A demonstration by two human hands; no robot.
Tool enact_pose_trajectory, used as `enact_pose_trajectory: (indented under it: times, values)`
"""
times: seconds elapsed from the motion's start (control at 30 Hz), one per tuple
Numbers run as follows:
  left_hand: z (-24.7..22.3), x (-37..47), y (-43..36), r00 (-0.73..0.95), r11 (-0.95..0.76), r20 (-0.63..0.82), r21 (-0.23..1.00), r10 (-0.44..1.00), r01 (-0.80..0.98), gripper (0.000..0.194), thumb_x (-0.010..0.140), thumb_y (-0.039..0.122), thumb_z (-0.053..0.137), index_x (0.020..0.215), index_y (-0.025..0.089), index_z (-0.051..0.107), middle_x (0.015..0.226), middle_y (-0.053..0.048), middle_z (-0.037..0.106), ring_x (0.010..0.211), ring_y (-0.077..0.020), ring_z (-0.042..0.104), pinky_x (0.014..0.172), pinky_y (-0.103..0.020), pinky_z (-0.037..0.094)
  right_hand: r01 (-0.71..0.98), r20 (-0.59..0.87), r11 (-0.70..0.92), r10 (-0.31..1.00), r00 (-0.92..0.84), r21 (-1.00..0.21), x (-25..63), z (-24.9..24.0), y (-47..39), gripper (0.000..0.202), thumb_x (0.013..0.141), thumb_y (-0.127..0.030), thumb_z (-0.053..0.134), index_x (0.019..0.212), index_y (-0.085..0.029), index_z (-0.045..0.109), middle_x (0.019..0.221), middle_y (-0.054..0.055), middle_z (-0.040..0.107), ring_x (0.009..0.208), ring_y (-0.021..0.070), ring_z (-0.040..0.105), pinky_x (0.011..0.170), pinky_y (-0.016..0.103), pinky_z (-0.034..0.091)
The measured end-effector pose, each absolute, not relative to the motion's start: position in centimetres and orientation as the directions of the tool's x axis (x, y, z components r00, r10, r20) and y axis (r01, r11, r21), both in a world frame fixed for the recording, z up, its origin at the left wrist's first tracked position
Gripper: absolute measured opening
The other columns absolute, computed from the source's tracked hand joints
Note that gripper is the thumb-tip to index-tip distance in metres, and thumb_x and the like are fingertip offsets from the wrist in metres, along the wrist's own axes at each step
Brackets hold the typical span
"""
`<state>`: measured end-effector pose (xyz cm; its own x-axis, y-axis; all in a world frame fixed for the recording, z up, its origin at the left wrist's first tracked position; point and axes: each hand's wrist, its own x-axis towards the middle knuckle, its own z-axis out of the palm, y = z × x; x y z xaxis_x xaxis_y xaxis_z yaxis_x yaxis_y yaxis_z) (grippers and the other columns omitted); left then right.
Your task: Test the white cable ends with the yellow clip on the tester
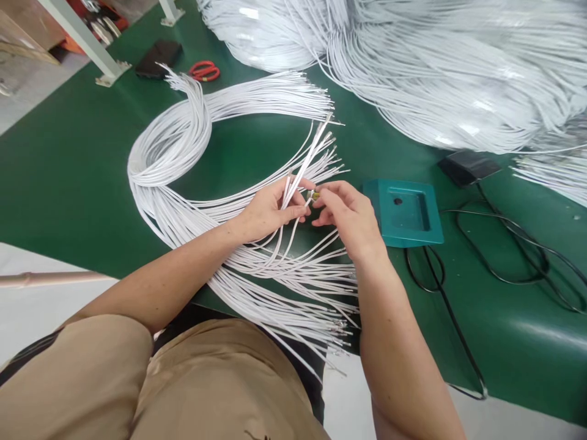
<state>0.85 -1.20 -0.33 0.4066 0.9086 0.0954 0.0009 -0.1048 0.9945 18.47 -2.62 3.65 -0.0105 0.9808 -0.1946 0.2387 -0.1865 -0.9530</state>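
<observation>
Over a green table [68, 183], the left hand [266, 214] pinches a few white cables [306, 164], their length slanting away and rightward. Between the hands, nearer the right hand [351, 217], its fingertips pinch a small yellowish piece [315, 195] beside one cable's end.

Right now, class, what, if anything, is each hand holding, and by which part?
The left hand holds several white wires, short of their upper ends. The right hand pinches a small yellowish piece; by which part cannot be told.
</observation>
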Motion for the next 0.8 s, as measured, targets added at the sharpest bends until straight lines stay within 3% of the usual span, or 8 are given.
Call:
enact_pose_trajectory:
  times: [0.07, 0.17, 0.3, 0.37, 0.43, 0.5, 0.63, 0.8]
  values:
    - [-0.2, 0.9, -1.2, 0.399, -0.092, 0.081, 0.996, 0.913, 0.009, 0.043, 0.081, 0.023, 0.072, 0.120, 0.014, 0.057, 0.076, 0.002, 0.065, 0.072, -0.0116, 0.068, 0.063, -0.020, 0.049, 0.274, -0.141, -0.121, 0.989, -0.055, -0.954, 18.4, 3.5, -2.7, 0.024, 0.081, -0.040, 0.064, 0.089, -0.017, 0.066, 0.082, 0.001, 0.069, 0.062, 0.0109, 0.061, 0.061, 0.025, 0.054]
    - [0.3, 0.9, -1.2, 0.407, 0.043, -0.021, 0.998, 0.913, -0.045, 0.046, 0.078, 0.022, 0.074, 0.120, 0.014, 0.057, 0.076, 0.000, 0.066, 0.068, -0.0115, 0.067, 0.055, -0.018, 0.045, 0.444, 0.046, 0.109, 0.988, -0.150, -0.889, 18.3, 3.1, -2.9, 0.016, 0.088, -0.028, 0.057, 0.084, -0.016, 0.066, 0.079, 0.003, 0.069, 0.068, 0.0129, 0.061, 0.067, 0.026, 0.049]
    - [1.0, 1.1, -1.0, 0.431, 0.309, -0.204, 0.932, 0.879, -0.190, 0.047, 0.071, 0.017, 0.075, 0.115, 0.011, 0.057, 0.071, -0.001, 0.067, 0.062, -0.0121, 0.066, 0.047, -0.017, 0.040, 0.776, 0.351, 0.449, 0.883, -0.311, -0.443, 18.6, 2.7, -3.0, 0.029, 0.096, -0.020, 0.043, 0.078, -0.016, 0.064, 0.081, 0.007, 0.064, 0.075, 0.0165, 0.055, 0.067, 0.030, 0.039]
    - [1.2, 1.2, -0.9, 0.420, 0.349, -0.242, 0.915, 0.875, -0.201, 0.047, 0.070, 0.015, 0.075, 0.113, 0.011, 0.056, 0.070, -0.002, 0.067, 0.062, -0.0124, 0.066, 0.044, -0.016, 0.037, 0.840, 0.393, 0.489, 0.838, -0.378, -0.235, 19.0, 2.9, -2.9, 0.029, 0.098, -0.023, 0.041, 0.082, -0.017, 0.065, 0.085, 0.009, 0.064, 0.084, 0.0211, 0.055, 0.073, 0.033, 0.039]
    - [1.2, 1.3, -0.8, 0.392, 0.328, -0.243, 0.930, 0.887, -0.167, 0.047, 0.071, 0.013, 0.073, 0.113, 0.012, 0.055, 0.070, -0.001, 0.068, 0.063, -0.0128, 0.067, 0.042, -0.015, 0.036, 0.883, 0.422, 0.454, 0.828, -0.369, -0.119, 19.5, 3.1, -2.7, 0.023, 0.097, -0.025, 0.044, 0.093, -0.017, 0.066, 0.097, 0.011, 0.067, 0.099, 0.0265, 0.054, 0.087, 0.040, 0.038]
    - [1.1, 1.4, -0.7, 0.360, 0.285, -0.229, 0.952, 0.904, -0.112, 0.045, 0.072, 0.013, 0.072, 0.114, 0.013, 0.054, 0.071, -0.001, 0.068, 0.064, -0.0128, 0.068, 0.041, -0.015, 0.036, 0.920, 0.394, 0.383, 0.861, -0.323, -0.082, 20.1, 3.4, -2.3, 0.019, 0.095, -0.023, 0.048, 0.098, -0.017, 0.066, 0.099, 0.012, 0.068, 0.104, 0.0292, 0.054, 0.097, 0.045, 0.035]
    - [0.9, 1.7, -0.6, 0.327, 0.223, -0.220, 0.974, 0.919, 0.029, 0.045, 0.075, 0.014, 0.069, 0.116, 0.015, 0.054, 0.073, 0.000, 0.069, 0.065, -0.0122, 0.069, 0.042, -0.014, 0.039, 0.935, 0.236, 0.341, 0.921, -0.311, -0.098, 21.1, 3.6, -1.4, 0.010, 0.087, -0.016, 0.055, 0.086, -0.017, 0.065, 0.077, 0.008, 0.066, 0.087, 0.0255, 0.058, 0.104, 0.049, 0.034]
    - [0.8, 1.8, -0.5, 0.305, 0.193, -0.222, 0.974, 0.926, 0.120, 0.044, 0.075, 0.015, 0.068, 0.117, 0.016, 0.054, 0.076, -0.001, 0.070, 0.067, -0.0133, 0.070, 0.043, -0.014, 0.042, 0.920, 0.228, 0.375, 0.911, -0.343, -0.115, 21.5, 3.3, -1.0, 0.013, 0.080, -0.010, 0.055, 0.080, -0.019, 0.065, 0.077, 0.006, 0.065, 0.090, 0.0253, 0.058, 0.106, 0.053, 0.033]
